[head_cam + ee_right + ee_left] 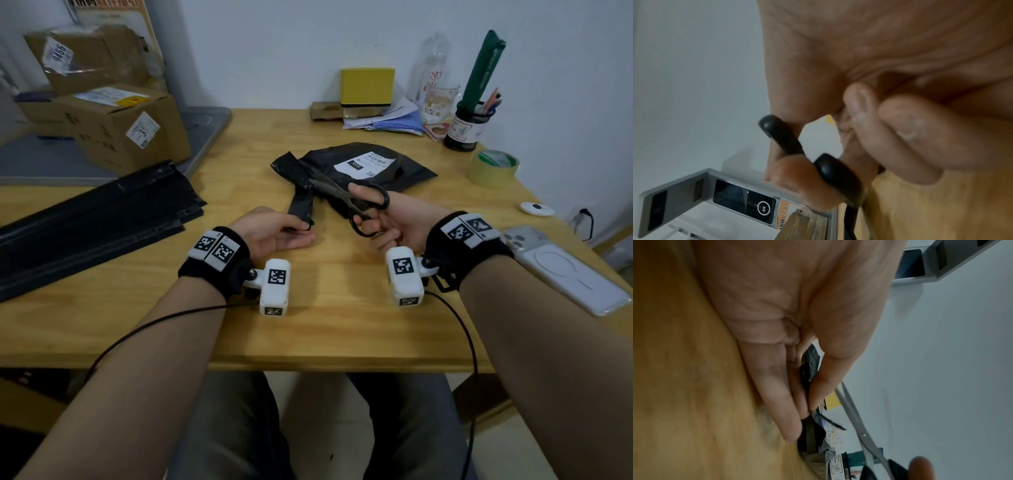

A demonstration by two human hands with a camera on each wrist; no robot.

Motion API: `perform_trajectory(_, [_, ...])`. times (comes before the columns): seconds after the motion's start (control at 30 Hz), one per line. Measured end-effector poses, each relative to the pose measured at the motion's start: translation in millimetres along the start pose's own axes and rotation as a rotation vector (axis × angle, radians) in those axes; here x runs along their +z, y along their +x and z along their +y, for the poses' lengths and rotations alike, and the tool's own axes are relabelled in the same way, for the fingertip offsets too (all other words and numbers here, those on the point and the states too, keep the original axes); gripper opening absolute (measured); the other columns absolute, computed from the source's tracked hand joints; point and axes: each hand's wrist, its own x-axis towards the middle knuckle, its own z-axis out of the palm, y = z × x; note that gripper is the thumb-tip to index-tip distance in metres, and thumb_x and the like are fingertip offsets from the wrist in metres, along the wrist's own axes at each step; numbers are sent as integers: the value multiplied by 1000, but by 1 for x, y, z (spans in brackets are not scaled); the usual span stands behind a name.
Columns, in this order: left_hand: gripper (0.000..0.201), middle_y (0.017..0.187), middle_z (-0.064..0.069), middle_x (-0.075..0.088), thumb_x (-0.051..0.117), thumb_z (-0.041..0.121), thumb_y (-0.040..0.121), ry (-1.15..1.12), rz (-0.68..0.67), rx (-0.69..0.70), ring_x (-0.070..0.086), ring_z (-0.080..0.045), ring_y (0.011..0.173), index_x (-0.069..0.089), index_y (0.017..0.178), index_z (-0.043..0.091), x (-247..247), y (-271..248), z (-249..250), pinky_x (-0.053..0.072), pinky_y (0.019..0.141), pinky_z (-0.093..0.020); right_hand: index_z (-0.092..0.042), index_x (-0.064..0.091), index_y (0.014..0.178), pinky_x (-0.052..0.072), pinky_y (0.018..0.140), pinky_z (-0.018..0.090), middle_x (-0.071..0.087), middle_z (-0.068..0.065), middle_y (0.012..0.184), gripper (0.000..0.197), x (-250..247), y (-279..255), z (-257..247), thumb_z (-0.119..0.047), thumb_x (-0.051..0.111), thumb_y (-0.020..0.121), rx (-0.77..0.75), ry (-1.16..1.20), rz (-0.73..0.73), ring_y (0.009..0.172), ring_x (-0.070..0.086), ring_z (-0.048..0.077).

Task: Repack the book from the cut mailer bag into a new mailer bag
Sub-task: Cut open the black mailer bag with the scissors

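From the head view, the job is early, in my judgement: the black mailer bag, labelled "OTO", lies beyond the scissors, its end strip cut partly free; no book shows. Boxes left of the scissors read "9466" and "3".

The left wrist view shows the left hand pinching that strip beside the blades.

The right wrist view shows the right hand with its fingers through the scissor handles.

Black mailer bag, white label; black-handled scissors; yellow box.
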Motion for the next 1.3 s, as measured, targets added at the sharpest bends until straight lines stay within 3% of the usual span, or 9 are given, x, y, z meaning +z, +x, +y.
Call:
perform_trajectory(0.23, [54,119,-15,71,64,-1,91,130,-94,17,73,-36,99,44,132,29,-1,-10,9,59,83,-50,-21,59,79,16,49,21,43,-10,58,50,5,-4,-13,-70,70,77,-154,107,14,41,24,6])
perform_trajectory(0.37, [53,127,-13,65,49,-10,93,150,-114,-17,72,-33,102,59,131,26,3,-3,16,60,83,-47,-23,58,77,15,51,21,44,-10,60,50,2,6,-16,-71,67,78,-205,160,55,44,22,6])
perform_trajectory(0.5, [36,128,-12,54,50,-5,95,141,93,38,70,-32,101,64,122,16,12,6,21,61,81,-43,-24,57,79,18,51,20,48,-9,63,49,-9,18,-15,-71,67,79,-255,236,121,46,23,6])
perform_trajectory(0.63, [33,120,-8,51,52,-2,95,103,154,65,66,-29,103,68,115,20,20,18,24,60,75,-36,-24,57,81,24,45,19,51,-9,66,48,-16,30,-18,-71,67,81,-288,257,192,48,24,8])
perform_trajectory(0.77, [38,102,-8,62,50,-2,92,169,148,107,61,-17,74,65,113,27,25,29,20,48,55,-26,-20,57,84,37,41,21,54,-5,66,46,-14,40,-24,-65,66,85,-350,251,258,48,31,10])
perform_trajectory(0.87, [41,106,-3,73,44,-3,93,285,150,150,55,-11,60,69,110,25,24,33,17,33,48,-22,-19,59,86,44,45,22,55,-4,67,47,-16,49,-23,-66,67,85,-343,233,236,48,37,11])
perform_trajectory(1.03, [44,84,9,74,46,-2,96,466,6,132,67,-12,67,69,119,28,25,36,19,28,44,-19,-17,60,86,48,50,25,57,-2,67,49,-31,56,-19,-65,69,83,-304,184,233,49,37,12])
perform_trajectory(1.13, [47,96,1,75,47,-5,96,473,-19,106,69,-12,66,68,121,29,28,42,19,27,42,-18,-16,61,85,48,52,24,56,-2,67,49,-40,55,-18,-65,69,83,-288,153,224,50,37,11])
perform_trajectory(1.3, [40,70,-8,60,62,-2,88,474,113,123,38,-10,48,76,109,29,30,55,13,26,41,-19,-16,60,84,48,54,21,54,-3,67,49,-48,54,-16,-64,70,83,-303,256,206,48,34,9])
